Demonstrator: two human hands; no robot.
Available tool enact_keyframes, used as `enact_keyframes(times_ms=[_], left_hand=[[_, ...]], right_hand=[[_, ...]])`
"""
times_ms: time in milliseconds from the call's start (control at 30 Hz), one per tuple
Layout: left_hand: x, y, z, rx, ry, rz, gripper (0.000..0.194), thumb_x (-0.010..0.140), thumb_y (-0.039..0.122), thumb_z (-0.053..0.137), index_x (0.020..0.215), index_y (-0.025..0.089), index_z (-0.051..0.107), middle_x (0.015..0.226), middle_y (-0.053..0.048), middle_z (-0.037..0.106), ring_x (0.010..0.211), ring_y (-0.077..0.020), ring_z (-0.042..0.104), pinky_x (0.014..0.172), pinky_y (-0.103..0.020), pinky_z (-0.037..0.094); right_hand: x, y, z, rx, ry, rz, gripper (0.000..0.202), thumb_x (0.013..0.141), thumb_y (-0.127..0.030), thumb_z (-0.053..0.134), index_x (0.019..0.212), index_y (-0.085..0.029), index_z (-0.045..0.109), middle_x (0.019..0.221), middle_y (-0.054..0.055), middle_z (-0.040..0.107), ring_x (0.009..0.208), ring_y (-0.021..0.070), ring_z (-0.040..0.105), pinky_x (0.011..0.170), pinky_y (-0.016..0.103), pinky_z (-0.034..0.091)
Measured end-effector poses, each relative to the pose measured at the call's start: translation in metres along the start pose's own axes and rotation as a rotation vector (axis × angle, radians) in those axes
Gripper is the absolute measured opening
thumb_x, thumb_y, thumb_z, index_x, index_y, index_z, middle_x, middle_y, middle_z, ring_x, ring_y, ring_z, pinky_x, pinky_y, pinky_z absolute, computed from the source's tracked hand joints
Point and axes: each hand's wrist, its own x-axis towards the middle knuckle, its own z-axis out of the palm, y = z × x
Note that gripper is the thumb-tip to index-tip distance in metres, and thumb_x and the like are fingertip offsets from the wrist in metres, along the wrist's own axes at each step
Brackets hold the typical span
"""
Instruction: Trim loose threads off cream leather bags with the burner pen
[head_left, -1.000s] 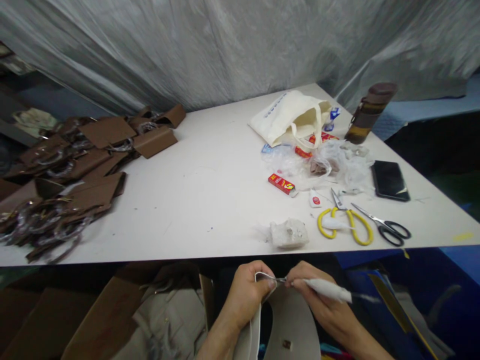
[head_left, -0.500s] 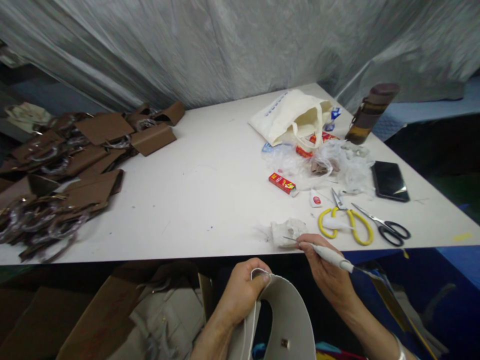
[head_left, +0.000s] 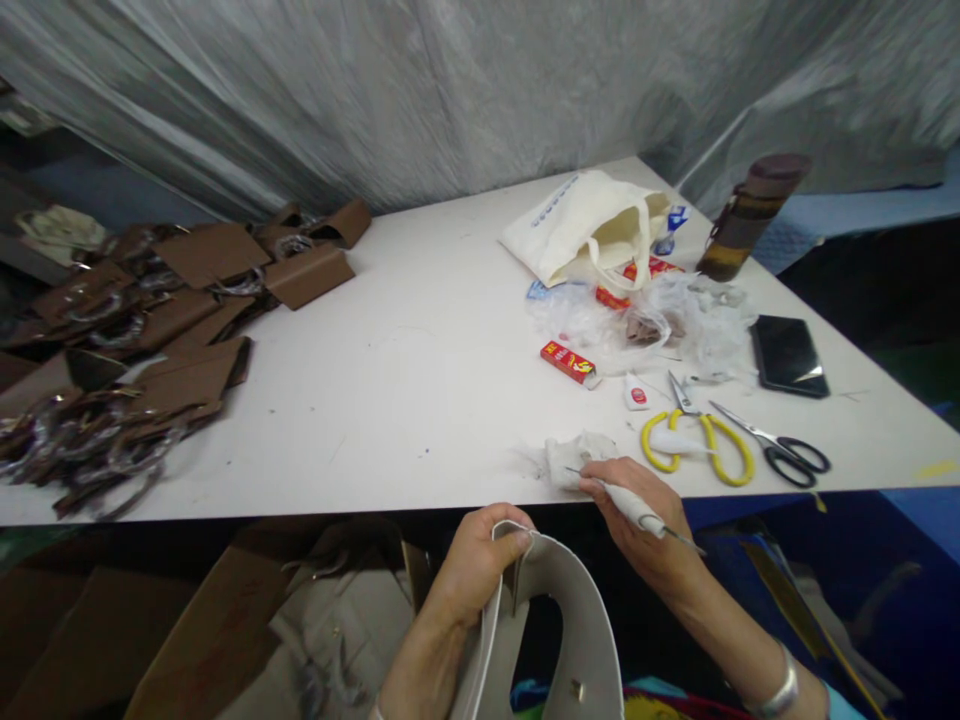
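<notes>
A person seated at a white bench (head_left: pixel 420 400) works on a pale grey leather piece (head_left: pixel 577 620), held below the bench's near edge. The left hand (head_left: pixel 480 560) is closed on the top of the piece's curved strap, thumb and fingers pinching the upper rim, the forearm rising from the bottom of the frame. The piece hangs down from that grip, with a small metal fitting (head_left: pixel 575 688) showing low on its face.

The right hand (head_left: pixel 645 510) is up and to the right of the piece, apart from it, at the bench's front edge. It is wrapped around a slim white-handled tool (head_left: pixel 626 503), held like a pen, whose thin metal tip touches a crumpled white wad (head_left: pixel 574 455) lying on the bench. A silver bracelet (head_left: pixel 776 690) circles that wrist.

Just beyond the right hand lie yellow-handled scissors (head_left: pixel 697 445) and black-handled scissors (head_left: pixel 780 455). Farther back are a small red box (head_left: pixel 568 362), clear plastic wrapping (head_left: pixel 675 325), a dark phone (head_left: pixel 790 355), a cream tote bag (head_left: pixel 592 228) and a brown bottle (head_left: pixel 750 215). Stacks of brown leather pieces (head_left: pixel 150 330) cover the bench's far left side.
</notes>
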Motion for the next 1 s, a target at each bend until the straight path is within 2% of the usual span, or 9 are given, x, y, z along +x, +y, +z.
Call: enact_keyframes(times_ms=[67,133,233,300,400,733,1000], left_hand=[[0.001,0.0,-0.002,-0.07,-0.032,-0.029,0.023,0.063,0.031,0.081,0.074,0.015,0.069,0.062,0.0,0.063,0.057,-0.0125,0.052,0.058,-0.024,0.04],[0.003,0.0,-0.004,-0.123,-0.055,-0.054,0.025,0.063,0.031,0.083,0.075,0.015,0.069,0.061,0.0,0.064,0.055,-0.012,0.052,0.056,-0.023,0.04],[0.006,-0.002,-0.005,-0.177,-0.079,-0.084,0.029,0.061,0.032,0.087,0.077,0.014,0.07,0.062,-0.001,0.066,0.054,-0.0122,0.054,0.055,-0.023,0.041],[0.007,-0.003,-0.006,-0.2,-0.097,-0.092,0.032,0.061,0.034,0.089,0.077,0.014,0.071,0.063,-0.002,0.067,0.054,-0.0126,0.056,0.055,-0.023,0.041],[0.007,-0.004,-0.007,-0.229,-0.11,-0.09,0.034,0.059,0.034,0.092,0.077,0.014,0.072,0.065,-0.003,0.069,0.056,-0.0133,0.058,0.056,-0.023,0.042],[0.007,-0.005,-0.008,-0.265,-0.129,-0.104,0.039,0.055,0.037,0.096,0.077,0.014,0.073,0.064,-0.002,0.068,0.055,-0.0125,0.057,0.055,-0.023,0.042],[0.006,-0.006,-0.002,-0.209,-0.064,-0.051,0.035,0.06,0.037,0.091,0.078,0.014,0.071,0.063,-0.001,0.065,0.057,-0.0125,0.053,0.057,-0.023,0.039]], right_hand=[[-0.003,-0.006,-0.004,0.103,0.032,0.043,0.022,0.107,-0.034,0.055,0.097,-0.021,0.069,0.088,0.007,0.074,0.081,0.0217,0.067,0.077,0.034,0.051],[-0.009,-0.014,-0.007,0.294,0.015,0.152,0.022,0.108,-0.034,0.052,0.098,-0.022,0.067,0.085,0.004,0.072,0.08,0.0197,0.067,0.077,0.032,0.051],[-0.02,-0.025,-0.006,0.579,-0.111,0.312,0.025,0.111,-0.035,0.047,0.099,-0.024,0.066,0.081,0.0,0.07,0.078,0.0168,0.068,0.077,0.028,0.052],[-0.025,-0.029,-0.004,0.645,-0.191,0.341,0.028,0.11,-0.038,0.048,0.095,-0.024,0.066,0.082,0.0,0.069,0.079,0.0162,0.067,0.077,0.027,0.052],[-0.027,-0.031,-0.001,0.644,-0.229,0.351,0.031,0.109,-0.04,0.049,0.091,-0.023,0.067,0.084,0.0,0.068,0.08,0.0165,0.066,0.078,0.028,0.05],[-0.022,-0.033,0.002,0.627,-0.233,0.333,0.032,0.109,-0.04,0.049,0.088,-0.022,0.066,0.081,0.001,0.067,0.079,0.0168,0.065,0.076,0.028,0.05],[-0.025,-0.032,0.01,0.563,-0.183,0.272,0.029,0.108,-0.037,0.052,0.089,-0.022,0.069,0.085,0.001,0.068,0.082,0.0172,0.065,0.078,0.028,0.051]])
